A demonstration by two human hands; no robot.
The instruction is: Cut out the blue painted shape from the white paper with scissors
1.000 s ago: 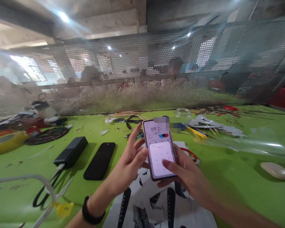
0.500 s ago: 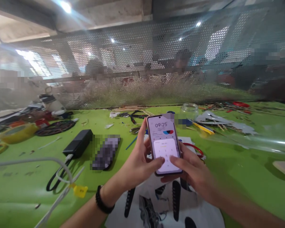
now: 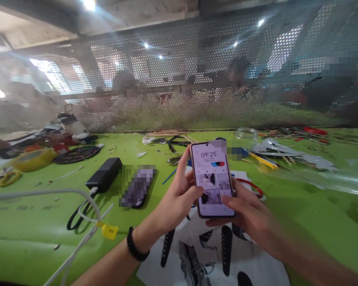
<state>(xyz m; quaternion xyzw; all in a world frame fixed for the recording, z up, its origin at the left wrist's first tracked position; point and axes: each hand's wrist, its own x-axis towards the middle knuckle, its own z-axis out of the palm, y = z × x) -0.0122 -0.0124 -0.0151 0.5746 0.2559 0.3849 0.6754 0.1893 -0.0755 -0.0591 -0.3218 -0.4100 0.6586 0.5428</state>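
Observation:
A smartphone [image 3: 213, 178] with its lit screen toward me is held upright above the green table [image 3: 301, 214]. My left hand [image 3: 176, 202] grips its left edge, thumb resting on the screen's left side. Cupping the phone from below and the right is my right hand [image 3: 246, 216], with its thumb over the lower screen. The screen reads 09:25 above a grid of pictures. Under the hands lies a white printed sheet [image 3: 211, 254] with black shapes.
A black power bank [image 3: 104, 174] with a cable and a second dark phone [image 3: 137, 187] lie to the left. White cables with a yellow tag [image 3: 109, 231] run at near left. Tape rolls, sticks, a glass jar [image 3: 245, 135] and clear plastic clutter the far side below a perforated metal screen.
The phone screen switched from a number keypad to a grid of pictures. My left fingers closed from spread to gripping the phone's edge. The view shifted a little to the left.

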